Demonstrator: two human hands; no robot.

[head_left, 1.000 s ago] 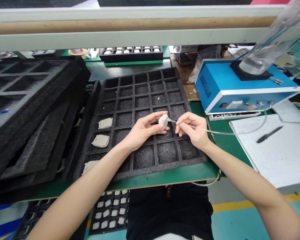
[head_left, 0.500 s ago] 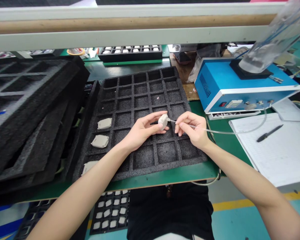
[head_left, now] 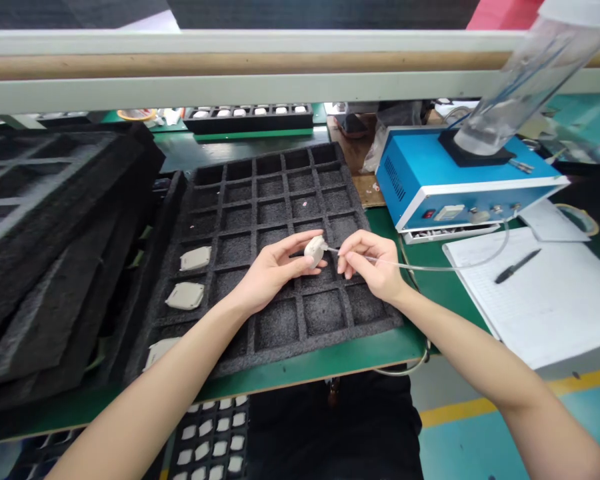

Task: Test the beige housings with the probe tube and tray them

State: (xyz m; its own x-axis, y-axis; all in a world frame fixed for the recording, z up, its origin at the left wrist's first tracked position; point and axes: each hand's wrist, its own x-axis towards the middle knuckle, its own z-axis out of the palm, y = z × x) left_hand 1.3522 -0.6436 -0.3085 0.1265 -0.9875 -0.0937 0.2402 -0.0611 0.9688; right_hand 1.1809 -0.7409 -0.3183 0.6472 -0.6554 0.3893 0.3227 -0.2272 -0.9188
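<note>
Beige casing, held just above the foam tray, tilted up btwn thumb & fingers of the L hand, which is part-closed round it; this edge grip prob. leaves the R-facing side free for the clear tube. R hand: thumb & index pinched on the tube near its end, other fingers curled; a pinch so close presumably allows fine aiming. Tube end meets, or nearly meets, the casing's upper R edge; contact too small to tell. Tube runs R in a slack curve over the paper to the front of the blue machine, slack likely giving the wrist free play. Similar beige pieces sit singly in L-side cells, prob. to stay apart.
</note>
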